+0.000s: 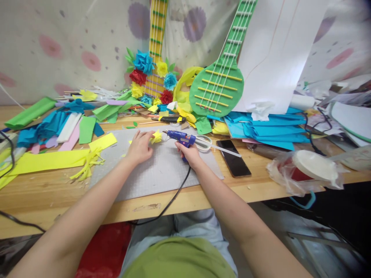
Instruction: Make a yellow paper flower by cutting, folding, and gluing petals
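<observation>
My left hand (140,147) pinches a small yellow paper flower (157,136) just above the grey cutting mat (156,177). My right hand (188,152) is wrapped round the handle of a blue hot glue gun (179,136). The gun's nozzle points left, close to the flower but apart from it. A pale glue stick (228,149) juts out of the gun's back end, and a black cord (176,194) hangs from its handle. White-handled scissors (205,143) lie behind the gun, partly covered.
A phone (233,158) lies right of the mat. Behind it stand a green paper lute (217,88) and a yellow one (155,83) with paper flowers. A box cutter (169,119) rests at the mat's back edge. Yellow crepe strips (49,162) spread leftward; blue paper (269,129) is piled right.
</observation>
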Demonstrator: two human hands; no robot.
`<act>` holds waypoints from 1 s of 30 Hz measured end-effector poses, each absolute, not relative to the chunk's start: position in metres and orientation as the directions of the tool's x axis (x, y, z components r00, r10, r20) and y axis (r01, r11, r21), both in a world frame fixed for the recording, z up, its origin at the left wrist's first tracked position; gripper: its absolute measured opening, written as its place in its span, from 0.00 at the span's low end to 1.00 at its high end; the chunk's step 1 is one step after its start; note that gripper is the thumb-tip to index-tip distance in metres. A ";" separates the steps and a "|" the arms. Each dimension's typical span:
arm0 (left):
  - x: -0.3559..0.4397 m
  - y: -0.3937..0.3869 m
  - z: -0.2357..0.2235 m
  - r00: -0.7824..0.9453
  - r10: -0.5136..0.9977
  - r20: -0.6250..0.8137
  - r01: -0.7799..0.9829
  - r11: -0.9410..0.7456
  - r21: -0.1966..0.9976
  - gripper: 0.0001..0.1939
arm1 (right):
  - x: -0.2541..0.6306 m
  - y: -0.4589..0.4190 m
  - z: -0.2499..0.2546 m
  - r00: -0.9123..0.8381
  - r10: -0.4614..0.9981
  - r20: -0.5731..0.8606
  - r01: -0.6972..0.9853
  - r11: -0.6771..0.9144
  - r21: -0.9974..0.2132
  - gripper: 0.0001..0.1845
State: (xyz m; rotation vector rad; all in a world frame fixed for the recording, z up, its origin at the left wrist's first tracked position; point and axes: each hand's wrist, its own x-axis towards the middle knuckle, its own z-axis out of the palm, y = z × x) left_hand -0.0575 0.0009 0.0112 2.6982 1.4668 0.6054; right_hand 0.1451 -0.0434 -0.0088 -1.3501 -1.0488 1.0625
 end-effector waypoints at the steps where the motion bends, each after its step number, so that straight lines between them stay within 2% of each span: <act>1: -0.057 0.001 0.012 0.488 0.807 0.333 0.805 -0.564 0.187 0.33 | 0.145 -0.044 -0.008 0.215 0.976 -0.034 0.026 -0.040 -0.999 0.14; 14: -0.051 0.000 0.013 0.510 0.790 0.340 0.783 -0.590 0.195 0.33 | 0.145 -0.044 -0.007 0.222 0.975 -0.032 0.012 -0.035 -0.999 0.14; 18: -0.044 0.000 0.013 0.418 0.806 0.419 0.809 -0.540 0.232 0.29 | 0.145 -0.043 -0.009 0.221 0.975 -0.024 0.011 -0.027 -1.000 0.14; 23: -0.030 0.004 0.013 0.302 0.844 0.444 0.845 -0.452 0.285 0.31 | 0.146 -0.042 -0.011 0.215 0.976 -0.030 0.002 -0.032 -1.000 0.15; 30: -0.035 0.013 0.008 0.422 0.785 0.453 0.805 -0.555 0.211 0.23 | 0.146 -0.044 -0.008 0.239 0.969 -0.056 -0.018 -0.053 -0.998 0.14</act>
